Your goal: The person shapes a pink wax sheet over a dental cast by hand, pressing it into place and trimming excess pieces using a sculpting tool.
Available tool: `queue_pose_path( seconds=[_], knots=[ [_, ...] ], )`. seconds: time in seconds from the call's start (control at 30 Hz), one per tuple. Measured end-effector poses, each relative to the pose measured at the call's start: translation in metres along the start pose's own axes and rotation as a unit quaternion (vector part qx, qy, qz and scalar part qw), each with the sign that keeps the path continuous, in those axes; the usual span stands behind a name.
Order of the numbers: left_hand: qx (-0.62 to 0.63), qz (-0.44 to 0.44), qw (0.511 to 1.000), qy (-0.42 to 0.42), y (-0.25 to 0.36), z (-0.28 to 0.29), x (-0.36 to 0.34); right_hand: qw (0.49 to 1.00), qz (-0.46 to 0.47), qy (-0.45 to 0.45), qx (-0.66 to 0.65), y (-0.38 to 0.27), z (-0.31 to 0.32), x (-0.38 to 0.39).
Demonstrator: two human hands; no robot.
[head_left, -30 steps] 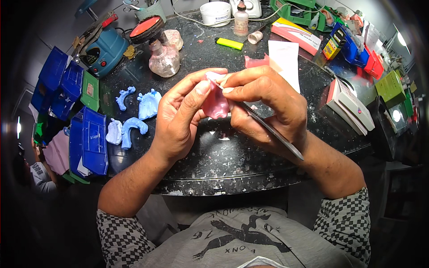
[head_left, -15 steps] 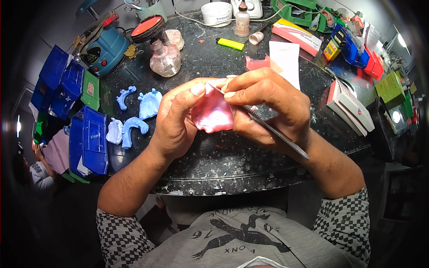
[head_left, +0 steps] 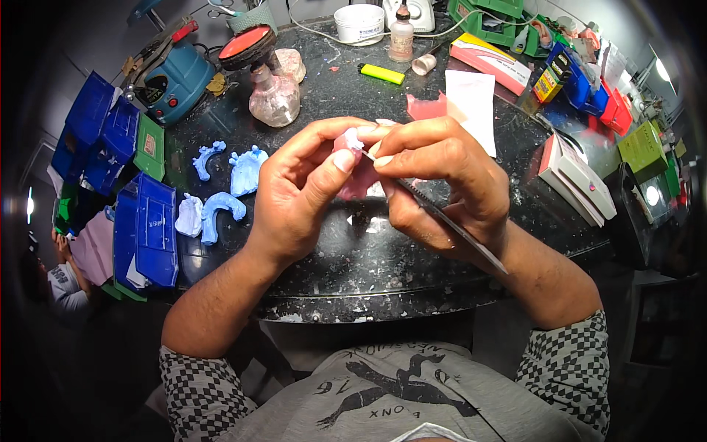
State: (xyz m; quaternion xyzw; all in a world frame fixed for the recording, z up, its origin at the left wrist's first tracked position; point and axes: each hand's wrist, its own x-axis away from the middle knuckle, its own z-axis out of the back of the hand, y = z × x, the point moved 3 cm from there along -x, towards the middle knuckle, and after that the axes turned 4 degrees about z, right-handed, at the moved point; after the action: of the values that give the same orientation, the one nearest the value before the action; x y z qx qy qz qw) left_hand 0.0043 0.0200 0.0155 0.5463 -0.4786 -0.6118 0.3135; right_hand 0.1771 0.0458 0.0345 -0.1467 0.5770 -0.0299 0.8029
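My left hand (head_left: 291, 191) is closed around a pink wax plate (head_left: 358, 184), thumb on the near side and fingers behind. The plate is tilted, and a small whitish patch shows at its upper edge; my fingers hide much of the rest. Pinched in my right hand (head_left: 464, 166) is a slim grey metal carving tool (head_left: 460, 232) with a notched grip. Its tail slants down to the right over my wrist, while its tip meets the plate's upper edge near my left thumb.
Blue dental casts (head_left: 222, 212) lie left of my hands, near blue bins (head_left: 153, 228). Behind stand a glass spirit burner (head_left: 274, 103), a green lighter (head_left: 381, 74) and a dropper bottle (head_left: 401, 40). White paper (head_left: 471, 110) and pink wax scraps (head_left: 426, 107) lie right.
The pink wax plate has been tipped, so its broad glossy face no longer shows toward me. My left thumb has shifted down and right over it; the tool stays in my right hand.
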Motion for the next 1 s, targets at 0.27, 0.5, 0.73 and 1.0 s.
queue_pose_path(
  seconds=[0.27,0.5,0.73,1.0],
  knots=[
    [-0.083,-0.015,0.995,0.055,0.004,-0.003,0.003,1.0,-0.008,-0.001,0.022,-0.001,-0.002,0.0],
    [-0.102,-0.009,0.992,0.07,0.004,-0.004,0.004,0.999,-0.008,-0.008,0.036,-0.002,0.0,-0.003],
    [-0.017,0.016,0.999,0.036,-0.002,-0.002,0.002,0.998,-0.036,-0.034,0.038,0.001,0.001,0.001],
    [0.022,0.044,0.999,0.023,-0.001,0.001,0.002,0.998,-0.043,-0.023,0.046,-0.002,0.003,-0.001]
  ],
)
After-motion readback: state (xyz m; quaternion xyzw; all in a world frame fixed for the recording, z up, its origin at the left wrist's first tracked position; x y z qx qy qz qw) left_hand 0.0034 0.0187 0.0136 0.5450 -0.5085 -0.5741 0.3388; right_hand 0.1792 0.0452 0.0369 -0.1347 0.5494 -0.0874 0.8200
